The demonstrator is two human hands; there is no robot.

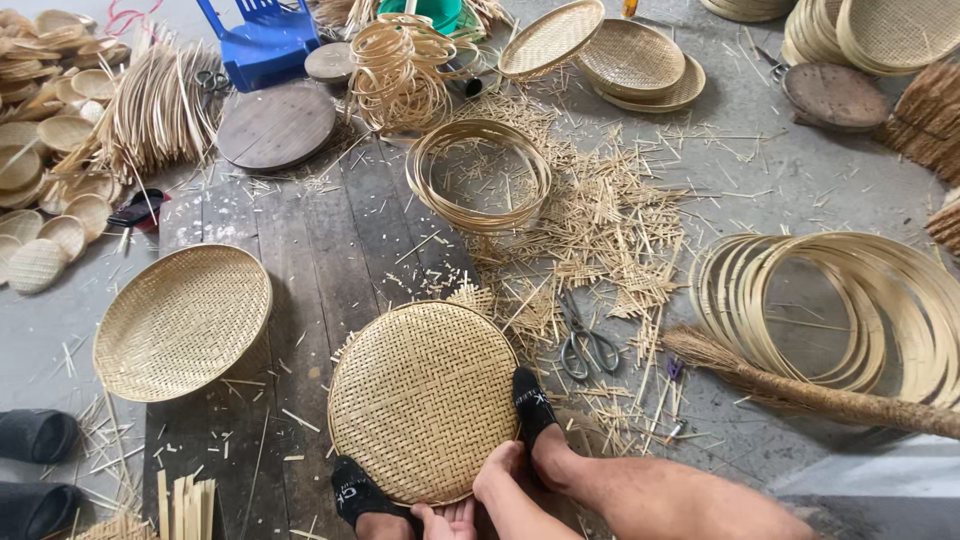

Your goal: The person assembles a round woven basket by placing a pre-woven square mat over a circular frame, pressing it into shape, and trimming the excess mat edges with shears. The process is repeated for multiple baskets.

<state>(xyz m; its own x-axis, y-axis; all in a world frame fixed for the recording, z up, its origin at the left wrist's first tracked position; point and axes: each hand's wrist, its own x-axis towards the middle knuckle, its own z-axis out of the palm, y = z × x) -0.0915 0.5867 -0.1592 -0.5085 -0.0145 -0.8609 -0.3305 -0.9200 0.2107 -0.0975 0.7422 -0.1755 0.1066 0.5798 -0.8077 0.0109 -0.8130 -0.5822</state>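
Note:
A round woven bamboo tray (420, 400) lies tilted on the dark floor boards between my two feet in black socks (533, 405). My right hand (498, 468) is curled over the tray's near rim beside the right foot. Just left of it and lower, my left hand (445, 518) has its palm turned up, and its fingers reach the same near rim from below. Only part of the left hand shows at the frame's bottom edge. Both hands are close together and touch the tray.
Scissors (588, 345) lie among bamboo scraps (600, 230) right of the tray. A broom (800, 395) and stacked bamboo hoops (850, 310) are at right, and a second woven tray (183, 320) at left. Hoop rings (478, 175), a round board (275, 125) and a blue chair (262, 40) are farther off.

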